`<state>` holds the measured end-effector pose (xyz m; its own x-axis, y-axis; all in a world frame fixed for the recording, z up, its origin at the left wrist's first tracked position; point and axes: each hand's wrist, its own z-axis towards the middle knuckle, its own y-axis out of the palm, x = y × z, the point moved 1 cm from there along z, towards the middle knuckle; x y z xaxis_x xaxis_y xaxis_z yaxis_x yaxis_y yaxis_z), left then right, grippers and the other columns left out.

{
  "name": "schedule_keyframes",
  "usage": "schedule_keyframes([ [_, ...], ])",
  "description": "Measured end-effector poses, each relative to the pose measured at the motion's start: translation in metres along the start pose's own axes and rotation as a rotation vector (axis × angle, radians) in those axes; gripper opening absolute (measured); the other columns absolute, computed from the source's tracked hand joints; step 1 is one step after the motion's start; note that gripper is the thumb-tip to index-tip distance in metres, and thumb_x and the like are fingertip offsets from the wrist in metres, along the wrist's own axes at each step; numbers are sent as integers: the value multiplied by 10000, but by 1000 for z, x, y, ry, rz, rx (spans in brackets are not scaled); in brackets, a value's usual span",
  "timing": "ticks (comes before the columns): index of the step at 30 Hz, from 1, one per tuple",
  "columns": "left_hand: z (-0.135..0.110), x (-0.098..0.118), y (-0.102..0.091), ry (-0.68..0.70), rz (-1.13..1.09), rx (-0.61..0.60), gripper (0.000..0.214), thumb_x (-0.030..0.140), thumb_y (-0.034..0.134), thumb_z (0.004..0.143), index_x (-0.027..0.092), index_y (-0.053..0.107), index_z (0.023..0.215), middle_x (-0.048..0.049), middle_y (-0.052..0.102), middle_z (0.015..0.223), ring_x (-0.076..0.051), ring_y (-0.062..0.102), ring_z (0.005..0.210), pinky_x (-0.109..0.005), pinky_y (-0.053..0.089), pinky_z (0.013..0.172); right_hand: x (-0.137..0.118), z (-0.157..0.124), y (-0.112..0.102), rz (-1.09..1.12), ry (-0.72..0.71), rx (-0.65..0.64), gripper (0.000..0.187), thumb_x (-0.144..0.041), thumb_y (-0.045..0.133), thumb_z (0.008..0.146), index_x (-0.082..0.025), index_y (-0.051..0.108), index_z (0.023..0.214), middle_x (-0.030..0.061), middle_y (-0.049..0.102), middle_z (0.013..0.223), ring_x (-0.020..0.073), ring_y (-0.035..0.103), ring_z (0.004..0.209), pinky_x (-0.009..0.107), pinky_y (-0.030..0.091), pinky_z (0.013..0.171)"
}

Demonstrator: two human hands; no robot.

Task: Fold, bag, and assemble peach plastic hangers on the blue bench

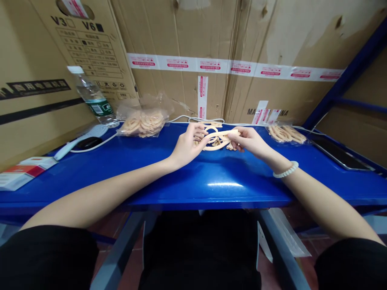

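Both of my hands meet over the middle of the blue table (pixel 211 181). My left hand (pixel 189 143) is closed, its fingers pinching a pale beige ring-shaped piece (pixel 215 141). My right hand (pixel 249 141) is closed too, gripping the same piece at its right end. A white bead bracelet (pixel 286 170) circles my right wrist. Under and behind the held piece lie a few more beige pieces (pixel 213 124) on the table.
A clear bag of beige pieces (pixel 143 121) lies at the back left, a second bag (pixel 286 133) at the back right. A water bottle (pixel 92 96), a white cable, a dark object (pixel 89 142), a small box (pixel 21 171) and a phone (pixel 338 153) are around. Cardboard boxes form the back wall.
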<state>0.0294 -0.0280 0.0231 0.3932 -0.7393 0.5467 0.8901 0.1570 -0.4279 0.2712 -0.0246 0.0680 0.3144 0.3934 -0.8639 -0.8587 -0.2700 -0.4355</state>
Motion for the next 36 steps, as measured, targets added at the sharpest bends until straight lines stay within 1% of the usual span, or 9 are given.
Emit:
schedule_keyframes([
  [3,1,7,-1,-132,-16,-30,381,357,745,888,180,581,1183,-55,704,1006,-146,699,836,-254,584,717,0,0,1,-94,-32,-43,430,-579,698,894,-163,624,821,3,597,610,99,466,489,239,321,443],
  [5,2,11,-4,-159,14,-41,398,384,776,850,170,637,1156,-60,678,1027,-137,676,793,-248,567,679,0,0,2,-161,-74,-58,437,-576,681,899,-143,657,847,-1,593,612,100,463,499,243,324,462],
  [8,3,14,-8,-132,55,-50,400,383,811,810,154,687,1115,-85,673,1114,-138,668,788,-257,554,673,-1,-2,3,-240,-118,-53,450,-571,662,908,-124,687,856,-4,580,613,107,472,533,251,330,503],
  [11,4,17,-10,-85,103,-97,315,344,828,794,158,725,1027,-60,737,1002,-154,669,770,-258,525,673,-2,-3,5,-274,-139,-58,462,-577,661,909,-121,701,853,-11,558,614,111,462,561,256,326,529],
  [15,2,23,-10,-8,199,-132,155,270,725,881,174,782,989,-43,777,871,-169,682,747,-267,501,681,-3,-3,8,-235,-170,-31,447,-570,680,899,-131,689,814,-6,562,626,109,459,570,254,326,534],
  [18,-1,26,-7,20,239,-130,209,187,658,887,181,788,1049,-42,789,860,-179,710,751,-278,522,708,-4,-3,10,-171,-175,-21,445,-569,722,870,-139,667,766,-3,571,620,98,461,545,246,336,510],
  [22,-3,25,-6,-66,107,-134,338,128,646,840,165,737,1163,-47,811,951,-188,761,809,-274,573,747,-6,-4,11,-133,-110,-74,438,-573,747,853,-142,685,806,-26,551,578,85,461,480,231,356,455],
  [30,3,21,-6,-251,-317,-21,256,273,703,870,119,698,1074,-87,802,934,-189,775,777,-286,635,730,3,0,4,-150,-36,-192,446,-580,761,830,-139,703,802,1,609,590,110,548,464,245,451,445],
  [36,9,11,-9,-316,-416,5,241,262,722,883,106,687,1062,-106,789,938,-159,747,721,-277,635,711,3,2,0,-206,-58,-50,414,-552,779,803,-139,750,786,26,630,653,114,517,534,258,407,480],
])
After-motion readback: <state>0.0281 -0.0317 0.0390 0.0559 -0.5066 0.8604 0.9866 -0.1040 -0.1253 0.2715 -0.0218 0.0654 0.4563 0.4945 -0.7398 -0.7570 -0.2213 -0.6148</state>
